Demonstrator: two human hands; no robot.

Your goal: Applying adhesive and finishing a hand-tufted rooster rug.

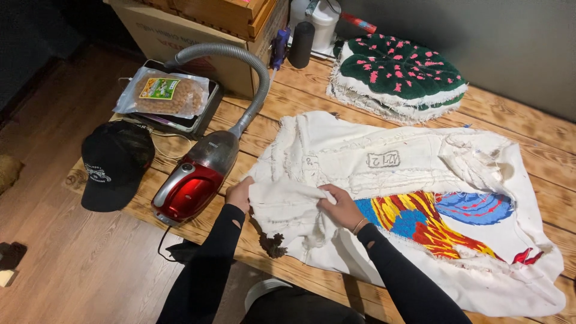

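2 hands, left hand [240,194] and right hand [341,207], each grip closed on the folded white cloth [288,201] between them.

wooden table [528,135] | cloth [360,156] | vacuum [195,183] | cap [114,165] | round rugs [399,75]

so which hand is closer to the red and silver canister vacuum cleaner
Left. The left hand grips the white tufting cloth edge just beside the red and silver canister vacuum cleaner; the right hand holds the cloth farther away.
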